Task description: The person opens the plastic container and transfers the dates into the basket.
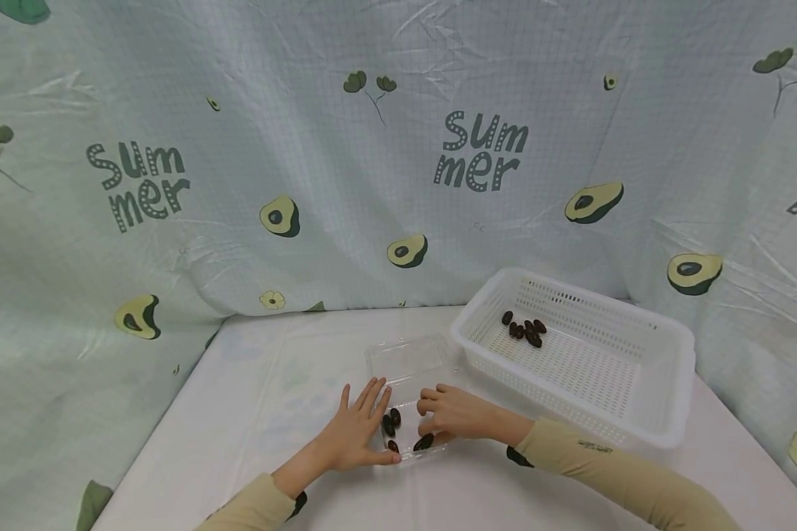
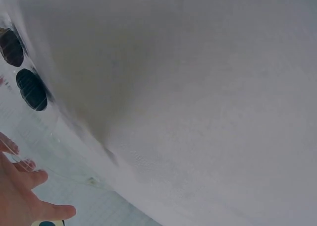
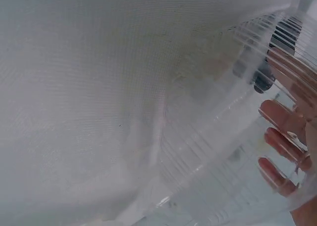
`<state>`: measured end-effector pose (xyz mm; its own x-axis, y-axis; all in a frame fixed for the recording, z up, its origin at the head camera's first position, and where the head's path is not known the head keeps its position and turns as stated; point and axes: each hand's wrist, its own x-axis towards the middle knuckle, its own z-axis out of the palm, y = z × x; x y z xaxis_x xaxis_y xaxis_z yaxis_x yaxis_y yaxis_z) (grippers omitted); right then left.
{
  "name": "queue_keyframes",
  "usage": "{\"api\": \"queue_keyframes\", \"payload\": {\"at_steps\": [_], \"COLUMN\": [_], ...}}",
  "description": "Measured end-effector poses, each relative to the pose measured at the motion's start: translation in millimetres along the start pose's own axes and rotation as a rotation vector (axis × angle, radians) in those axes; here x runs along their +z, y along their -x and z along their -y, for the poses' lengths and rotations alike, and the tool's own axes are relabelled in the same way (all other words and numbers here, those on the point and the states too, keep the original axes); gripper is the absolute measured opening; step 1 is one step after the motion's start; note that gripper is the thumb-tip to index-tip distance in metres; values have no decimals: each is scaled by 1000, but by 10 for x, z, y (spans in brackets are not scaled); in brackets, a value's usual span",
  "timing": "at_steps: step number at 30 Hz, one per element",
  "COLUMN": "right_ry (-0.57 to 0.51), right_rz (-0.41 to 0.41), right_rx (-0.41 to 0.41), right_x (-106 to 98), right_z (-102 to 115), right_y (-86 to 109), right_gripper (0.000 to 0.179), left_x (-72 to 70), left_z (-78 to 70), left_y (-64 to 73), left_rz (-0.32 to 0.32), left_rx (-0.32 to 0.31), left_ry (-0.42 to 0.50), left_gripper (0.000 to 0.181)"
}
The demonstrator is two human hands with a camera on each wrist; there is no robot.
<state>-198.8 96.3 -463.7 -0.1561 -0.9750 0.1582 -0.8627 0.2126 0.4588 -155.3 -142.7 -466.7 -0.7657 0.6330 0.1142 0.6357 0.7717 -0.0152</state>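
Note:
A hinged clear plastic box [image 1: 408, 457] lies on the table with its lid [image 1: 408, 359] folded back. Inside it are several dark, glossy oval pieces [image 1: 423, 442], three by the left wall and one under the right hand. My left hand [image 1: 355, 435] lies spread along the box's left side, thumb at the near edge. Over the right part of the box is my right hand [image 1: 458, 413], fingers loosely bent and spaced apart, thumb close to one dark piece. Through the clear wall, the right wrist view shows its fingertips [image 3: 275, 114] apart, with dark shapes near them.
A white perforated plastic basket [image 1: 657, 413] stands to the right, behind the right forearm, with several of the same dark pieces [image 1: 531, 335] at its left end. A white cloth [image 1: 292, 369] covers the table. A curtain printed with avocados [image 1: 408, 251] hangs close behind.

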Motion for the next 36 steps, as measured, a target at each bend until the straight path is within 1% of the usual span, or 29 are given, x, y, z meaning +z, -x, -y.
{"api": "queue_keyframes", "payload": {"at_steps": [3, 7, 11, 14, 19, 23, 27, 31, 36], "right_ry": [35, 72, 72, 93, 110, 113, 129, 122, 109], "right_rz": [-27, -40, -64, -85, -121, -157, -164, -160, -154], "right_rx": [-1, 2, 10, 12, 22, 32, 57, 86, 149], "right_x": [-47, -110, -182, -236, -323, -432, -551, -655, -808], "right_z": [-17, -46, -92, -140, -217, -268, -336, -417, -512], "right_y": [32, 93, 170, 227, 321, 399, 497, 610, 772], "right_gripper": [17, 18, 18, 19, 22, 25, 27, 28, 29], "left_x": [-2, -12, -11, -19, -45, -67, -75, -63, -54], "left_z": [-2, -5, 0, 2, 4, 2, 4, 12, 15], "left_y": [-2, -9, -23, -30, -32, -24, -19, -21, -25], "left_rz": [-8, 10, 40, 58, 65, 67, 68, 71, 68], "left_rx": [5, -7, -20, -25, -22, -13, -7, -9, -8], "left_ry": [7, -2, -26, -34, -28, -21, -10, -5, -5], "left_gripper": [102, 102, 104, 104, 104, 103, 103, 104, 104]}}
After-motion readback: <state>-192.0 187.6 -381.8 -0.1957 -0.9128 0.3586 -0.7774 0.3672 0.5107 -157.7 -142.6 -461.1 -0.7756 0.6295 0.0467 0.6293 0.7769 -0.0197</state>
